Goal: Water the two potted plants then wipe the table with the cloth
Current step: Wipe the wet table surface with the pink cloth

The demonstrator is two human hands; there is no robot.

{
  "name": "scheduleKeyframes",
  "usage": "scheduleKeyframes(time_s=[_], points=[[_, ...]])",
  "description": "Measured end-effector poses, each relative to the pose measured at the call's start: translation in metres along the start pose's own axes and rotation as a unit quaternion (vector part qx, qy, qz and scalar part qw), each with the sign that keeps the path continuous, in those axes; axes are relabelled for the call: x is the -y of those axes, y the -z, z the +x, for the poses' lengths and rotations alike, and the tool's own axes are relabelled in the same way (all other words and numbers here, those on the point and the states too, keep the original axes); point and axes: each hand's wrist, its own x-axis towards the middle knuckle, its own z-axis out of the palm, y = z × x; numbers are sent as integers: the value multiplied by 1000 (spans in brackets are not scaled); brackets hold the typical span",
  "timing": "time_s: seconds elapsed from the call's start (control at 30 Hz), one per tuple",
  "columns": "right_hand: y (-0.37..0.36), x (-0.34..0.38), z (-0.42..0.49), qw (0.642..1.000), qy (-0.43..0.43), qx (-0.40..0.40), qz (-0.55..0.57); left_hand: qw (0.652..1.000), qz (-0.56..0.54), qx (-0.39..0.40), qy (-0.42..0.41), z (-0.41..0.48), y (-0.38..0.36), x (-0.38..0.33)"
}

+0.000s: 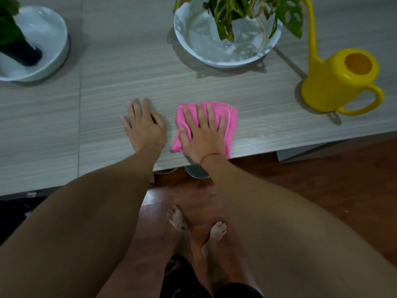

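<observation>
Pressing flat on the pink cloth (232, 117), the right grip (203, 134) is recorded as open, with fingers straight and spread and nothing curled round the fabric. The cloth lies folded at the near edge of the worktop (107, 87). The left grip (144, 125) is likewise open, palm down on bare surface just beside the cloth. The cloth is judged light, soft and limp. It would likely bunch if pinched at a corner, so it is best driven under a flat palm at its middle. A wet film (255, 139) is noted to its right. Farther back, the yellow watering can (335, 87) stands upright. At the rear, the right-hand potted plant (227, 14) and left-hand potted plant (8, 29) sit in white bowls.
</observation>
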Motion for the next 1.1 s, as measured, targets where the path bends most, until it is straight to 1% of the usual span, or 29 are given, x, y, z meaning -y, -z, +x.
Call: scheduleKeyframes(time_s=[0.07,0.1,0.2,0.3,0.37,0.43,0.53,0.6,0.7,0.77,0.93,1.1], points=[[2,-24,-4,999,31,0,-14,1000,1,1,2,0,0,1],[4,-38,-6,1000,21,-5,-11,1000,1,1,2,-1,0,1],[14,-73,-10,998,-65,-16,-3,1000,0,2,0,-1,-1,0],[20,-83,-1,991,-130,-15,11,1000,-1,-4,4,-2,-3,-1],[20,-77,9,988,-155,-13,19,1000,6,-7,-2,-2,-1,-1],[20,-68,22,987,-161,-1,21,1000,21,8,-18,1,7,0],[26,-53,49,989,-142,14,35,999,22,13,-21,25,23,8],[28,-38,69,990,-130,13,42,1000,24,3,2,50,32,18],[29,-11,100,993,-108,10,43,998,52,23,26,77,33,38],[30,7,119,995,-91,18,45,998,52,32,22,81,28,49],[24,49,154,998,-46,5,30,999,36,4,7,82,17,54],[19,82,150,999,19,36,15,1000,25,17,8,84,17,56]])
